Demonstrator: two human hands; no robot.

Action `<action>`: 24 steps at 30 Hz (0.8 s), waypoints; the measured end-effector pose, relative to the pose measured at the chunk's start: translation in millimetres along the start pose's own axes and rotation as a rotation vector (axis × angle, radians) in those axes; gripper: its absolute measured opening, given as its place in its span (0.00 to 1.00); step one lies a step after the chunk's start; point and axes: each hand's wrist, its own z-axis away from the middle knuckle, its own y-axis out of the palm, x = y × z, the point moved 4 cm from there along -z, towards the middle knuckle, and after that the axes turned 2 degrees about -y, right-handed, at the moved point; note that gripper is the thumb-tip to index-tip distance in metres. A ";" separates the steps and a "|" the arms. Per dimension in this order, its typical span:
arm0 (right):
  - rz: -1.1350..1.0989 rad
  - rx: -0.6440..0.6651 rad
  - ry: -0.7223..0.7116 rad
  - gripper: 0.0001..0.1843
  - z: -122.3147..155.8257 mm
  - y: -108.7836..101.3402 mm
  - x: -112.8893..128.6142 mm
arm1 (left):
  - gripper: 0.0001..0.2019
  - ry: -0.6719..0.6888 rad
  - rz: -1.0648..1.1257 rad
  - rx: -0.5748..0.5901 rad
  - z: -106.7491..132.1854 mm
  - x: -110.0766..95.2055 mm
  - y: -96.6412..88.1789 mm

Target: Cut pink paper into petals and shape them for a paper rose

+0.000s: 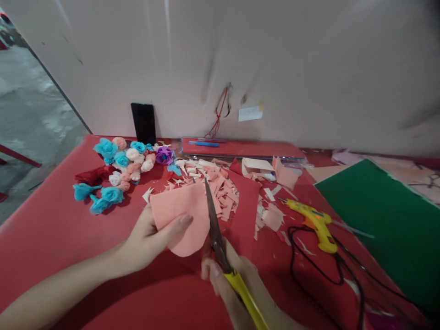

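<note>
My left hand (144, 238) pinches a piece of peach paper (182, 206), thumb on top and fingers behind. The paper has a straight upper edge and a rounded lower edge. My right hand (233, 275) is wrapped round scissors (245, 293) with yellow handles and dark, worn blades. Their blades point away from me along the paper's right edge. Whether the blades touch the paper I cannot tell. Beyond the paper lies a heap of peach and white paper scraps (225, 195).
Blue, peach, white and purple paper flowers (112, 195) lie at the left. A phone (143, 123) leans on the wall. A yellow glue gun (318, 222) with a looping black cord lies right, beside a green sheet (381, 224). Pens (203, 144) rest on a red pack at the back.
</note>
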 end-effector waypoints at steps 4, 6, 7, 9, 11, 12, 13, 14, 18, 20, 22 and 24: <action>-0.033 0.018 0.010 0.10 1.2 3.3 4.7 | 0.11 0.006 0.008 -0.012 -1.4 -2.3 0.2; -0.047 0.029 0.020 0.11 1.3 4.8 6.2 | 0.10 0.006 0.001 -0.022 -1.5 -1.3 -0.1; -0.054 0.034 0.029 0.11 1.4 5.4 6.5 | 0.10 0.011 -0.001 -0.026 -1.3 -0.6 -0.3; -0.064 0.044 0.049 0.13 1.7 6.1 6.1 | 0.10 0.022 0.009 -0.036 -0.5 1.2 -0.8; -0.073 0.049 0.067 0.15 2.5 6.1 5.3 | 0.10 0.029 0.027 -0.045 0.5 2.5 -1.3; -0.077 0.051 0.073 0.15 3.1 6.0 4.8 | 0.10 0.031 0.034 -0.045 1.0 2.7 -1.3; -0.080 0.053 0.079 0.16 3.8 5.7 4.4 | 0.10 0.034 0.037 -0.043 1.4 2.7 -1.3; -0.083 0.052 0.083 0.16 4.6 5.4 4.1 | 0.10 0.037 0.039 -0.039 1.7 2.4 -1.1; -0.093 0.056 0.091 0.15 6.1 5.0 2.9 | 0.10 0.026 0.035 -0.035 1.8 2.2 -1.0; -0.103 0.067 0.090 0.15 4.7 6.1 2.1 | 0.10 0.019 0.023 -0.047 1.4 3.1 -1.9; -0.118 0.079 0.087 0.15 2.2 7.9 1.3 | 0.11 0.017 0.015 -0.055 1.0 3.8 -2.7; -0.133 0.092 0.086 0.16 -0.4 9.9 0.4 | 0.12 0.009 0.017 -0.046 0.6 4.0 -2.4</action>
